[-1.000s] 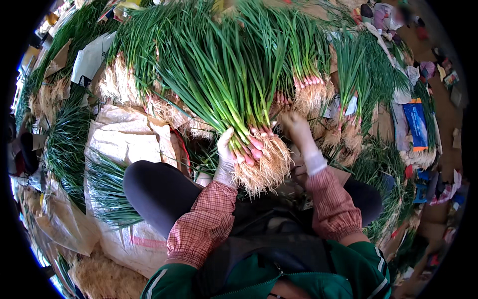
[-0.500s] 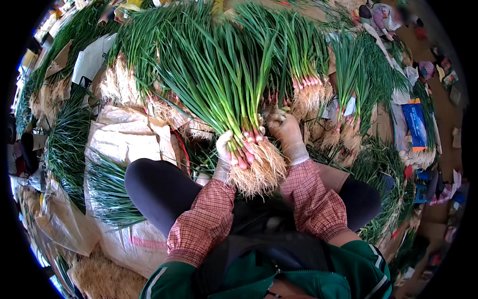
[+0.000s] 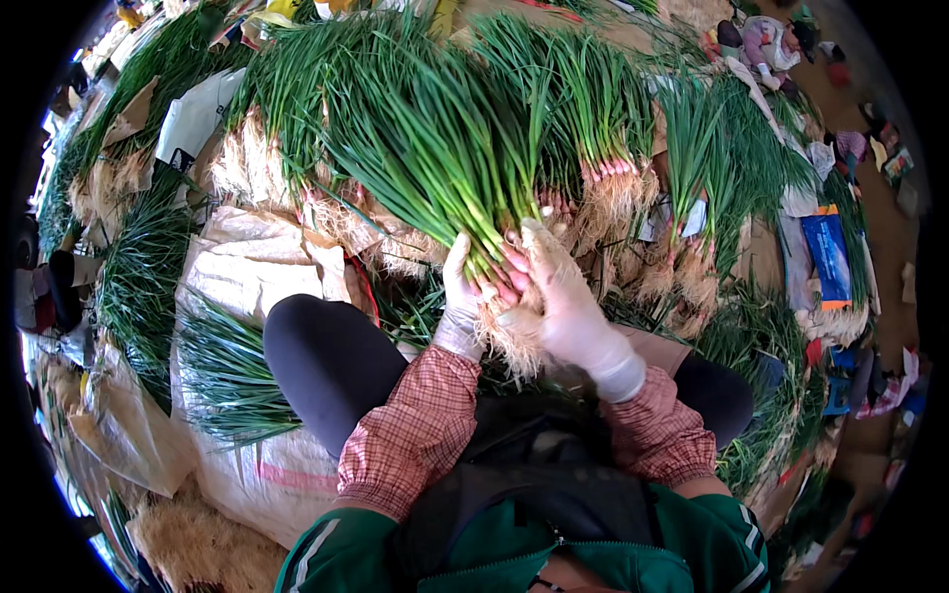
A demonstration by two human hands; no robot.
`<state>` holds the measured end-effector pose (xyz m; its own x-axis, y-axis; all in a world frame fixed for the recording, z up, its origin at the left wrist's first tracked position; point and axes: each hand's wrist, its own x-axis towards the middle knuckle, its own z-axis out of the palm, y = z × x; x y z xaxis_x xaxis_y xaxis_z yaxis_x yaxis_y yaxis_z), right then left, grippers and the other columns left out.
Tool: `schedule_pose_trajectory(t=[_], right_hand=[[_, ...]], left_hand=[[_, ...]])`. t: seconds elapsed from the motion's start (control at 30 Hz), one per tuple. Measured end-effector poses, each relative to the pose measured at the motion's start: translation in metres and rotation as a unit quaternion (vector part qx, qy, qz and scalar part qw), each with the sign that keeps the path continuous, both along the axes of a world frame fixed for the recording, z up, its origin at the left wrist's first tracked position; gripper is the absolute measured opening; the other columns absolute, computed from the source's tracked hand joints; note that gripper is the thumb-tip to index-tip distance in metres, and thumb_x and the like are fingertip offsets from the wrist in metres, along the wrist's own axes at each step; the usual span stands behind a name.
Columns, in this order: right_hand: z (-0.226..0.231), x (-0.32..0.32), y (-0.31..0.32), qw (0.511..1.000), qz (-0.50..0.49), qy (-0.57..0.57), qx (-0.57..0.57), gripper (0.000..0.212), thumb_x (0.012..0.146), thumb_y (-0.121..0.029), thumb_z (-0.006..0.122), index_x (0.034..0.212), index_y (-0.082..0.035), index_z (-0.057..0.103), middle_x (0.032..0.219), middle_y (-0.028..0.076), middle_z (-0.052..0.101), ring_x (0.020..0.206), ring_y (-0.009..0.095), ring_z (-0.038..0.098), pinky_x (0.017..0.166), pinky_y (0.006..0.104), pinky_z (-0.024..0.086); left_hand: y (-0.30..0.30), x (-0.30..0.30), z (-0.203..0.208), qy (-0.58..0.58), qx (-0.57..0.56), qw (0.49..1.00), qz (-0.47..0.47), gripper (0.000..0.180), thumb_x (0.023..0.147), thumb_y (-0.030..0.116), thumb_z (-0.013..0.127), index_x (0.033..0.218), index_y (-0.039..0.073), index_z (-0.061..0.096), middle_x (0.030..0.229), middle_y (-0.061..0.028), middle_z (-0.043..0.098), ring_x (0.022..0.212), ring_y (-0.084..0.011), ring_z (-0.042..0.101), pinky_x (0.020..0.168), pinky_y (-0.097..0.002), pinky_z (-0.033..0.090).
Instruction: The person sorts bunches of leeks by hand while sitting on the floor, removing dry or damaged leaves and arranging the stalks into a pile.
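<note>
A thick bunch of spring onions (image 3: 465, 178) lies between my two gloved hands, its long green leaves fanning away from me and its pale roots hanging toward my lap. My left hand (image 3: 461, 302) is closed round the left side of the bunch, just by the pinkish bulbs. From the right, my right hand (image 3: 568, 301) wraps over the bulbs and upper roots, the thumb across the front. Both palms and some fingertips are hidden by the stalks. Thin whitish gloves cover both hands, and checked sleeves cover my forearms.
More spring onion bunches (image 3: 608, 148) lie in rows ahead and to the right. Loose green leaves (image 3: 232, 371) rest on a pale woven sack (image 3: 247, 262) at my left. A blue and orange packet (image 3: 826, 252) is at the right. Another person (image 3: 766, 49) sits at the far right.
My right hand has gone from a closed pose beside the bunch to gripping its bulbs and roots. The roots now look gathered narrower. My left hand still holds the bunch.
</note>
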<state>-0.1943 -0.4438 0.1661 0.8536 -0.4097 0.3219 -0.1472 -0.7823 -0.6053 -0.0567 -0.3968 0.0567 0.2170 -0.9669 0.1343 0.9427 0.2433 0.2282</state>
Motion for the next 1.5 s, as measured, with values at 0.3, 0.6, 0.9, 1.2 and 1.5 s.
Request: schedule_pose_trajectory(t=[0.3,0.6,0.9,1.2,1.5], right_hand=[[0.056,-0.002,-0.021,0.991,-0.066,-0.089,-0.081,0.094,0.078,-0.060,0.059,0.143,-0.002,0.022,0.144,0.022,0.028,0.134,0.039,0.023,0.111,0.0519,0.015],[0.061,0.006,-0.061,0.953,-0.100,-0.246,0.146,0.106,0.074,-0.043,0.073,0.144,0.000,0.005,0.140,0.020,0.034,0.127,0.032,0.039,0.108,0.0377,0.032],[0.059,-0.009,-0.013,0.897,-0.130,-0.325,0.271,0.018,0.094,-0.014,0.054,0.096,0.003,0.061,0.066,-0.001,0.055,0.055,0.005,0.046,0.049,0.0209,0.038],[0.012,-0.050,-0.007,0.965,-0.207,-0.154,0.045,0.056,0.086,-0.032,0.063,0.128,0.001,0.048,0.123,0.022,0.055,0.110,0.033,0.055,0.093,0.0402,0.045],[0.092,0.013,-0.064,0.880,-0.243,-0.249,-0.324,0.028,0.086,-0.027,0.063,0.104,-0.006,0.064,0.085,0.008,0.066,0.078,0.020,0.065,0.077,0.0357,0.050]], left_hand=[[-0.036,0.007,0.107,-0.190,0.078,0.962,0.178,0.030,0.085,0.030,0.059,0.092,0.000,0.063,0.084,-0.0134,0.067,0.071,-0.0195,0.066,0.063,-0.0273,0.055],[-0.094,-0.009,0.171,-0.083,0.024,0.991,0.098,0.047,0.086,0.037,0.052,0.115,0.000,0.053,0.112,-0.0176,0.059,0.099,-0.0302,0.059,0.087,-0.0446,0.051],[-0.141,0.080,0.199,-0.152,-0.089,0.957,0.231,0.036,0.084,0.027,0.055,0.111,0.003,0.056,0.106,-0.0145,0.061,0.092,-0.0267,0.061,0.081,-0.0389,0.053],[-0.140,0.102,0.230,-0.169,-0.110,0.951,0.236,0.031,0.083,0.019,0.057,0.110,0.003,0.057,0.104,-0.0129,0.062,0.090,-0.0247,0.061,0.080,-0.0351,0.052],[-0.146,0.089,0.197,-0.149,-0.107,0.960,0.210,0.029,0.082,0.013,0.059,0.109,0.003,0.057,0.101,-0.0115,0.063,0.087,-0.0230,0.062,0.079,-0.0317,0.051]])
